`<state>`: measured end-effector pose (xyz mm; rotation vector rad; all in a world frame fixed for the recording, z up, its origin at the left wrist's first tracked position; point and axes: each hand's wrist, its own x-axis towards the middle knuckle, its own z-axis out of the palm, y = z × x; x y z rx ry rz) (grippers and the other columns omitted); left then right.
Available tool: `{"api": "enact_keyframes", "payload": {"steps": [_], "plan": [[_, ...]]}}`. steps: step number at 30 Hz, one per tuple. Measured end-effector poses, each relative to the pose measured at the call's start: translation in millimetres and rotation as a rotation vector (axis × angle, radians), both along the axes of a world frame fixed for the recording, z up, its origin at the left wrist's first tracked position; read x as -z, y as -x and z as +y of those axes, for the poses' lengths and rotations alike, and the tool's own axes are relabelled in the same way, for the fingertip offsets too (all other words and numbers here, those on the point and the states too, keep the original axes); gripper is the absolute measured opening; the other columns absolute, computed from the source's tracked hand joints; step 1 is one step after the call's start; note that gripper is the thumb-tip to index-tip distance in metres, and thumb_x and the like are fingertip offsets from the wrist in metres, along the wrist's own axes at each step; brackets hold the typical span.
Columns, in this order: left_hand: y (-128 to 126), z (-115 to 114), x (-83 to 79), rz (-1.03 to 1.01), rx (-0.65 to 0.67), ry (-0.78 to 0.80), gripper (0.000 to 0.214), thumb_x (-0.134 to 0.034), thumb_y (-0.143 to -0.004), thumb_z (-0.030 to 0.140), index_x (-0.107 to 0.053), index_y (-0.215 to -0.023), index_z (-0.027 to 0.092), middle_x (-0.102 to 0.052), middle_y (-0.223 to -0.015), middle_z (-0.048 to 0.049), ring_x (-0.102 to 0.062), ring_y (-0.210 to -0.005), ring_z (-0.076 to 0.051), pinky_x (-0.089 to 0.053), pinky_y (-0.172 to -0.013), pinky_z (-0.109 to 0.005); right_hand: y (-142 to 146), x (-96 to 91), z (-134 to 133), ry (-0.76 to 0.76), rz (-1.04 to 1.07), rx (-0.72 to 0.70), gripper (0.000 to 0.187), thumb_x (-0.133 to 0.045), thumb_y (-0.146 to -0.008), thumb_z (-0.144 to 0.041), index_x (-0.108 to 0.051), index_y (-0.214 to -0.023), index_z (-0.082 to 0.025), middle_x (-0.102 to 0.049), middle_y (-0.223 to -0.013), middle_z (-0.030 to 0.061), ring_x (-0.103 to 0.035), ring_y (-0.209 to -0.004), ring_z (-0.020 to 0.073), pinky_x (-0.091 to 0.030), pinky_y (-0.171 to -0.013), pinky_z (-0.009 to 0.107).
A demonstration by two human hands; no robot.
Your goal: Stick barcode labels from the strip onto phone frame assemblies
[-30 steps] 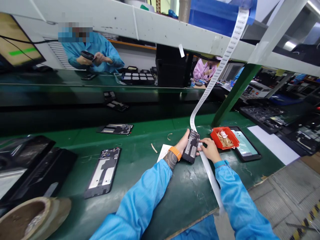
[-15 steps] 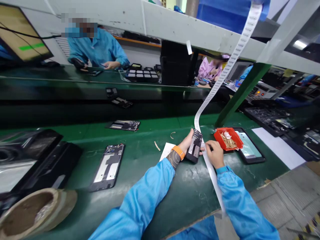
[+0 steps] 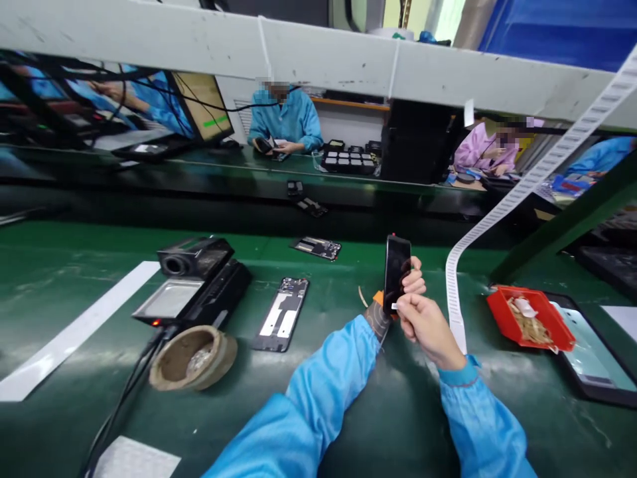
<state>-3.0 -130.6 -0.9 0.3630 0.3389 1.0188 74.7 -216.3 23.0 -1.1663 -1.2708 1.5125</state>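
Note:
My left hand (image 3: 414, 277) is wrapped round a phone screen assembly (image 3: 397, 269), held upright above the bench with its dark glass side facing me. An orange band circles that wrist. My right hand (image 3: 428, 326) pinches a small white label (image 3: 395, 306) against the lower part of the glass; whether it is stuck down I cannot tell. To the right hangs a long strip of printed labels (image 3: 520, 186), its lower end behind my right hand. Left of my hands, an opened phone frame (image 3: 283, 315) lies on the green bench, with another phone frame (image 3: 318, 247) farther back.
A red tray (image 3: 502, 312) of tan scraps stands at right, beside a light-coloured phone (image 3: 594, 345) in a black tray. At left are a black scanner-like device (image 3: 199, 255), a round pot (image 3: 223, 355) and cables (image 3: 124, 392). Co-workers (image 3: 288, 119) sit beyond the shelf beam (image 3: 318, 60).
The phone assembly has turned from its inner side to its glass side and been raised. My right hand has left the label strip and holds a small label at the glass. The view has swung left.

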Motion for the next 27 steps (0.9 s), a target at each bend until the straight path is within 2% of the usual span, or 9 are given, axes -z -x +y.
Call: {"api": "enact_keyframes", "payload": {"steps": [5, 15, 20, 24, 27], "plan": [[-2, 3, 5.3, -0.066, 0.026, 0.006, 0.032, -0.031, -0.102, 0.034, -0.050, -0.081, 0.020, -0.021, -0.052, 0.0059, -0.017, -0.039, -0.008, -0.019, -0.039, -0.019, -5, 6.7, 3, -0.075, -0.164, 0.038, 0.046, -0.068, -0.075, -0.063, -0.053, -0.068, -0.019, -0.041, -0.042, -0.0083, -0.032, -0.038, 0.0061, -0.021, -0.039, 0.020], [-1, 6, 6.3, -0.117, 0.051, -0.065, 0.030, -0.030, -0.101, 0.027, -0.052, -0.082, 0.020, -0.019, -0.052, 0.0050, -0.017, -0.041, -0.009, -0.020, -0.041, -0.021, -1, 15.5, -1, -0.124, -0.212, 0.069, 0.042, -0.066, -0.080, -0.058, -0.055, -0.070, -0.019, -0.038, -0.051, -0.0076, -0.031, -0.045, 0.0077, -0.023, -0.043, 0.023], [-4, 4, 6.6, -0.107, 0.024, -0.048, 0.037, -0.025, -0.103, 0.032, -0.052, -0.080, 0.021, -0.022, -0.052, 0.0041, -0.017, -0.041, -0.010, -0.020, -0.043, -0.024, -2, 18.4, -3, -0.249, -0.385, 0.106, 0.036, -0.060, -0.085, -0.052, -0.058, -0.073, -0.019, -0.047, -0.057, -0.0046, -0.039, -0.052, 0.0106, -0.030, -0.051, 0.025], [-5, 7, 4.1, -0.058, -0.032, -0.064, 0.053, -0.010, -0.103, 0.040, -0.050, -0.074, 0.020, -0.021, -0.049, 0.0039, -0.019, -0.039, -0.011, -0.019, -0.043, -0.024, -12, 20.4, -4, -0.375, -0.618, 0.207, 0.037, -0.061, -0.083, -0.056, -0.054, -0.071, -0.022, -0.047, -0.055, -0.0047, -0.041, -0.052, 0.0129, -0.033, -0.053, 0.027], [-4, 17, 1.5, 0.037, -0.147, -0.015, 0.061, -0.006, -0.099, 0.060, -0.046, -0.073, 0.021, -0.025, -0.049, 0.0038, -0.025, -0.039, -0.012, -0.023, -0.043, -0.025, -22, 22.4, -1, -0.403, -0.702, 0.388, 0.040, -0.061, -0.079, -0.061, -0.056, -0.077, -0.022, -0.057, -0.063, -0.0002, -0.052, -0.057, 0.0169, -0.040, -0.056, 0.029]]}}
